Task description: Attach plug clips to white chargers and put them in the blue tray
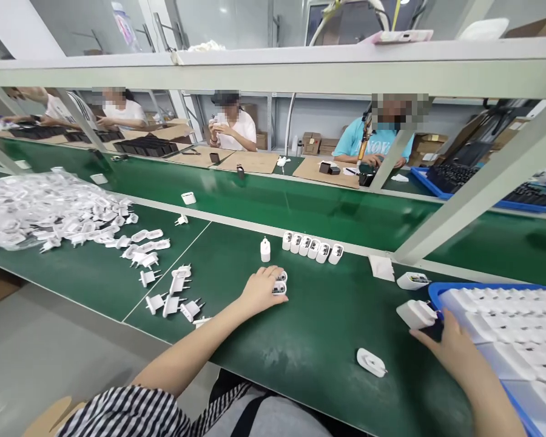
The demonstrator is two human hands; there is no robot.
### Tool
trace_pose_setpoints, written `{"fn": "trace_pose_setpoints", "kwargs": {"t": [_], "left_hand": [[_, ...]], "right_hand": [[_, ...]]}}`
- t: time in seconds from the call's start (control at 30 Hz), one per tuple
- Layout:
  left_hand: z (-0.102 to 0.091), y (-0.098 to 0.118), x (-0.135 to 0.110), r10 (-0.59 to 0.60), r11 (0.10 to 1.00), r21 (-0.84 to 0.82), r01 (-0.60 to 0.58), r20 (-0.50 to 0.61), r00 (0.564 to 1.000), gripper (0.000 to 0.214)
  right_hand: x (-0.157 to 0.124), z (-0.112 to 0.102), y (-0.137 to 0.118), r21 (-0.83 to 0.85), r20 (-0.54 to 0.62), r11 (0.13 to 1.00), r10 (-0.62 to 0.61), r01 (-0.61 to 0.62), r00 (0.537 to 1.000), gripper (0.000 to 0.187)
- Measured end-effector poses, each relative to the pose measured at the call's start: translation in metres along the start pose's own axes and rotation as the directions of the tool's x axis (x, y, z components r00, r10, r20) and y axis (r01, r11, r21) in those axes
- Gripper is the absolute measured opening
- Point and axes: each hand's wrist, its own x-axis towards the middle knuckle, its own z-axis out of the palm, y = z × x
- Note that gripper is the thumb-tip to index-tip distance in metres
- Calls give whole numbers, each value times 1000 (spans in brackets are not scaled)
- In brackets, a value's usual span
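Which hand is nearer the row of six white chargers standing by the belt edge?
Left. The left hand rests just below the row of chargers; the right hand is farther off, beside the blue tray.

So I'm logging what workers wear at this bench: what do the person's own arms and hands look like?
Both hands, left hand and right hand, are bare, with no gloves, and the forearms are uncovered. A black-and-white striped sleeve covers the upper left arm. No watch or rings can be made out.
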Motion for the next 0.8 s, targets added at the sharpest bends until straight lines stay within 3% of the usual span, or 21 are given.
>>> {"fn": "trace_pose_setpoints", "kwargs": {"t": [0.07,0.13,0.2,0.3,0.37,0.43,0.5,0.6,0.7,0.8], "left_hand": [[6,12,-3,82,997,-18,-81,34,996,56],[13,28,-5,166,986,-36,-164,62,984,55],[15,42,-6,245,969,-53,-241,98,965,60],[1,46,-14,243,970,-29,-241,112,963,81],[-17,32,-27,113,993,25,-115,59,992,84],[-32,8,-49,-71,996,60,71,3,997,70],[-37,-19,-78,-251,964,89,250,2,968,59],[-23,-53,-117,-445,879,196,435,10,895,57],[-1,-73,-134,-440,871,233,432,-22,898,47],[11,-73,-121,-308,930,172,326,-123,944,35]], "right_hand": [[-17,-13,-13,-2,-38,997,81,-81,996,79],[-36,-21,-33,81,-52,994,74,-70,996,73],[-56,-18,-54,153,99,986,-81,65,992,63],[-79,-1,-72,117,382,949,-316,294,868,53],[-88,13,-70,20,446,948,-293,317,846,52],[-91,24,-59,-32,430,966,-217,255,877,48],[-90,33,-44,33,387,978,-203,207,899,38],[-88,41,-30,248,306,952,-251,178,919,28],[-88,41,-31,445,233,888,-244,120,941,28],[-88,39,-44,619,190,784,-207,46,960,28]]}}
